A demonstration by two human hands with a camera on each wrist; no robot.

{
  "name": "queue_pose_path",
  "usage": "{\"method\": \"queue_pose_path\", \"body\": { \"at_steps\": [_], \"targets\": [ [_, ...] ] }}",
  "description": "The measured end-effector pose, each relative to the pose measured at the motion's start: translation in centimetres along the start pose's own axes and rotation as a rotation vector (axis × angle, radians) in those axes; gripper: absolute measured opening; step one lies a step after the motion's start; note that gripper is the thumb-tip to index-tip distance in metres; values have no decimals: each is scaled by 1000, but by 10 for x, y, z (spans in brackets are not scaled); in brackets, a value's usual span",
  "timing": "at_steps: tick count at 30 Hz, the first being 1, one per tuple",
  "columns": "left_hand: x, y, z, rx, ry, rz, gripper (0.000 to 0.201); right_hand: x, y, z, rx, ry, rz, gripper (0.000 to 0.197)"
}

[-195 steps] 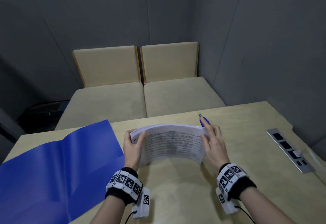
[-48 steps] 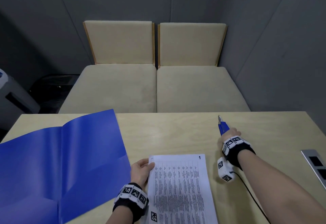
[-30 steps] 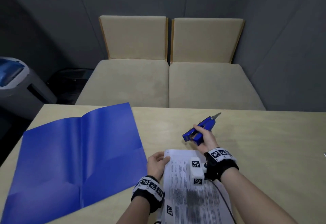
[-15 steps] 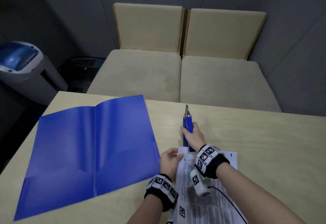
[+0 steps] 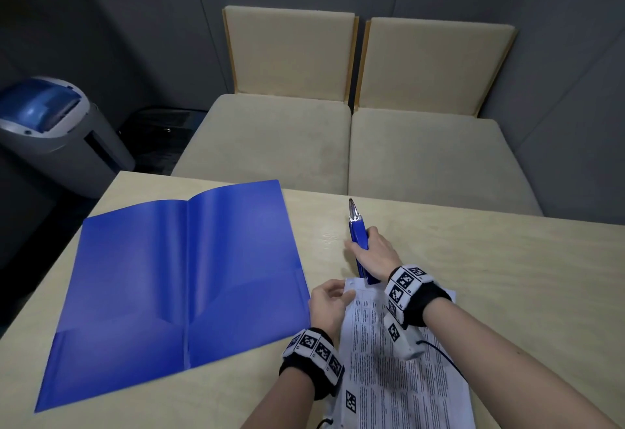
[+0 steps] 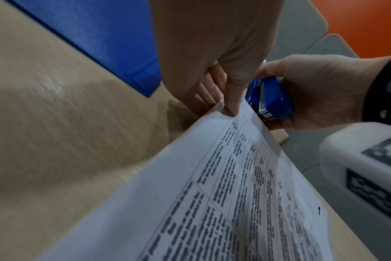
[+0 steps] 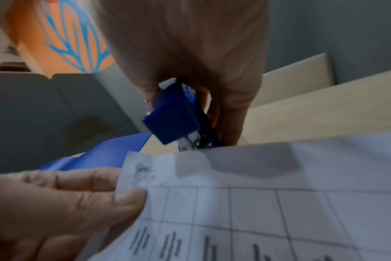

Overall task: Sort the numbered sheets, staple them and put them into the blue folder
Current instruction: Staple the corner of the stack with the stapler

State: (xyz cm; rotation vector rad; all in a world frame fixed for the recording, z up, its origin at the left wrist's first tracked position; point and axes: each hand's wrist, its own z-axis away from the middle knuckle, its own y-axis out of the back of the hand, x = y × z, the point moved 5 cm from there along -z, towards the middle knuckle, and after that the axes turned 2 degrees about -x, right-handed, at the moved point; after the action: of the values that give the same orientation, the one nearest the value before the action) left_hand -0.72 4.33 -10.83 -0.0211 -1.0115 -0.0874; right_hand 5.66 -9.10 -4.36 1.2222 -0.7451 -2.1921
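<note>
So the biggest thing on the wooden table (image 5: 490, 259) is the blue folder (image 5: 176, 279) – lying wide open on the left side, glossy, both inner pockets showing along its near edge. Right of it, at the near edge of the table, sits the stack of sheets (image 5: 406, 391): white pages printed with a dense grid of text, top corner nearest the folder lifted a bit off the wood.

The left hand (image 5: 326, 303) pinches that lifted corner, thumb on top and fingers curled under. The right hand (image 5: 373, 254) is wrapped around a blue stapler (image 5: 359, 242), which points away toward the far side with its shiny metal tail sticking out past the knuckles and its mouth end right at the far edge of the paper.

The head view hides the stapler's business end behind the wrist – the left wrist view shows the blue nose (image 6: 272, 98) and metal underside just beside the paper's corner, and a handwritten "1" (image 6: 319, 210) on the top page. The right wrist view, blurry, gets the left thumb (image 7: 125, 197) pressed on the corner with the stapler's mouth touching the sheet edge; can't tell if the paper is actually inside it.
</note>
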Motion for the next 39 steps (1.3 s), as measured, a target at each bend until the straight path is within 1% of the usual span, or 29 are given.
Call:
{"method": "queue_pose_path", "body": {
  "at_steps": [4, 6, 9, 12, 15, 18, 23, 31, 37, 38, 39],
  "targets": [
    [4, -1, 2, -1, -7, 5, 11, -4, -1, 0, 13, -10, -14, 40],
    [6, -2, 2, -2, -2, 14, 13, -5, -1, 1, -14, -4, -23, 40],
    [9, -2, 1, 4, 16, 23, 14, -2, -7, 3, -58, 7, 44, 41],
    [10, -1, -1, 5, 47, 31, 17, 4, -15, 2, -64, -65, -3, 43],
    [10, 1, -2, 10, 47, 18, 16, 6, -18, -1, -12, -156, -124, 47],
    [9, 5, -1, 50, 50, 14, 14, 4, -22, -4, 25, -185, -147, 53],
    [8, 4, -5, 37, 94, 67, 14, 1, -27, -10, 58, -185, -189, 53],
    [8, 5, -11, 15, 131, 101, 19, -1, -32, -14, 91, -158, -128, 51],
    [10, 5, -11, -21, 100, 74, 22, -3, -33, -11, 140, -111, -93, 49],
    [12, 4, -9, -38, 88, 67, 25, -4, -33, -11, 145, -107, -86, 49],
    [14, 2, -8, -80, 81, 89, 33, -4, -33, -10, 150, -105, -81, 49]
  ]
}}
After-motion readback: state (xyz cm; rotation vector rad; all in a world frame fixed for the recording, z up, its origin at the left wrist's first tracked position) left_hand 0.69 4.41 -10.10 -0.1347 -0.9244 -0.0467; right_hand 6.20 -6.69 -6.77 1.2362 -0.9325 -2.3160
